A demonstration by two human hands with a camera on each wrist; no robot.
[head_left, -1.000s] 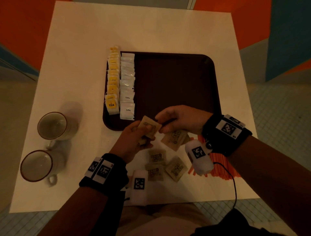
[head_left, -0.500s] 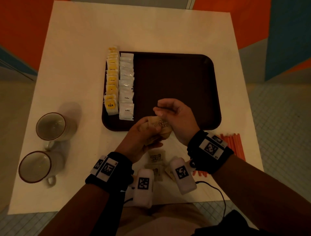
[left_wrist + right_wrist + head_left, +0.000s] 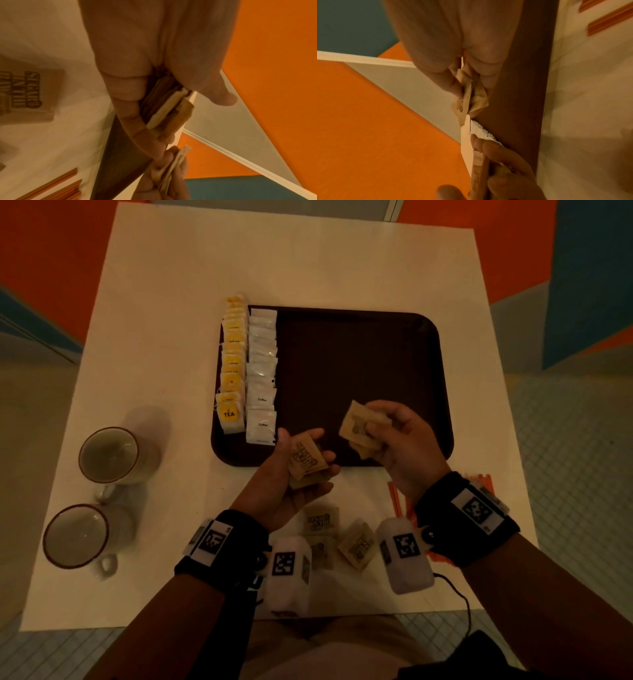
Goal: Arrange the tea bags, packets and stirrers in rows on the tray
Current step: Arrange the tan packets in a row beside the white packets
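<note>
A dark brown tray (image 3: 359,357) lies on the white table. Along its left side run a row of yellow tea bags (image 3: 233,364) and a row of white coffee packets (image 3: 262,378). My left hand (image 3: 301,463) holds a small stack of brown sugar packets (image 3: 306,462) over the tray's front edge; the same stack (image 3: 169,109) shows edge-on in the left wrist view. My right hand (image 3: 376,429) pinches a few more sugar packets (image 3: 359,426) above the tray's front right; they show again (image 3: 467,97) in the right wrist view. Orange stirrers (image 3: 399,503) lie under my right wrist.
Loose sugar packets (image 3: 320,520) lie on the table near its front edge between my wrists. Two empty cups (image 3: 109,455) (image 3: 77,535) stand at the left. The table (image 3: 308,261) ends close behind the tray, with tiled floor all round.
My hands were together over one stack of sugar packets at the tray's front edge. They have drawn apart, the right one moving right and up with some packets, the left keeping the others.
</note>
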